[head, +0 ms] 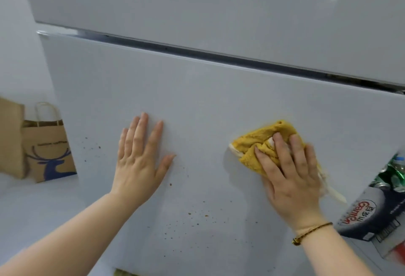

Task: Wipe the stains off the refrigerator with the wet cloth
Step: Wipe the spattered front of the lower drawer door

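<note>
The white refrigerator fills the view, and its lower door (208, 100) faces me. Brown speck stains (192, 212) dot the door low in the middle, with a few more specks (92, 144) near its left edge. My left hand (140, 157) lies flat on the door with straight, spread fingers. My right hand (289, 172) presses a crumpled yellow cloth (258, 144) against the door with straight fingers on top of it. The cloth sits up and to the right of the middle stains. A white strip of the cloth trails below my right hand.
A dark gap (219, 56) separates the upper door (219, 2) from the lower one. Brown paper bags (48, 151), one with a blue deer print, stand on the floor at the left. At the right edge sit a printed box (368, 214) and green cans (392, 175).
</note>
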The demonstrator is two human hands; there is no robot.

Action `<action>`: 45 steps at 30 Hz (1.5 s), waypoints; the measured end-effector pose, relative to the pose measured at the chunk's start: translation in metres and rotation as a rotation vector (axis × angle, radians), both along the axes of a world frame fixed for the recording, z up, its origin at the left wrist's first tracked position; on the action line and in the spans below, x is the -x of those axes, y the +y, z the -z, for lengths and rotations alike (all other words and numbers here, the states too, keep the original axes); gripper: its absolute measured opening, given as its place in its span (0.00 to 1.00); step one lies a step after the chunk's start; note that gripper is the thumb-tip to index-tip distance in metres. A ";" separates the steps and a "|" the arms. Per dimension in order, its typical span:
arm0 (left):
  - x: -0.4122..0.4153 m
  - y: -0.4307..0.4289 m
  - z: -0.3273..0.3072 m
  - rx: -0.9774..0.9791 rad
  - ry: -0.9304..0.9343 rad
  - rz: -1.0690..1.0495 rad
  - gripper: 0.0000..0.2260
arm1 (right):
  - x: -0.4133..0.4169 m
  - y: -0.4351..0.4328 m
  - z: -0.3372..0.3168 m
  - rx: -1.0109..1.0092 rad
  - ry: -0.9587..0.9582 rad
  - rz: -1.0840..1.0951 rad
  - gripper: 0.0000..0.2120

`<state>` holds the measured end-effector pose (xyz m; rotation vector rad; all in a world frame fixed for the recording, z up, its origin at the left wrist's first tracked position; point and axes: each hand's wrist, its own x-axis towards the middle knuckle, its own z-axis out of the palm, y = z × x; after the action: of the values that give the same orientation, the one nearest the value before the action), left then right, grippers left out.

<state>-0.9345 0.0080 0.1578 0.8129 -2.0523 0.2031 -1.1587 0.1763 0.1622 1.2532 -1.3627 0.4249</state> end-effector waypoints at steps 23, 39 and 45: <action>-0.047 -0.059 0.015 0.132 0.085 0.322 0.21 | -0.062 -0.059 0.037 0.257 -0.183 -0.006 0.17; -0.120 -0.098 0.027 -0.757 0.656 0.550 0.26 | -0.115 -0.105 0.035 0.400 -0.375 -0.017 0.21; -0.134 -0.106 0.035 -1.017 0.681 0.731 0.21 | -0.133 -0.122 0.137 -0.137 0.043 0.007 0.19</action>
<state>-0.8007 -0.0979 0.1230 0.5001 -1.5579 -1.4127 -1.0253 0.0539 0.0256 1.3612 -1.3780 0.3015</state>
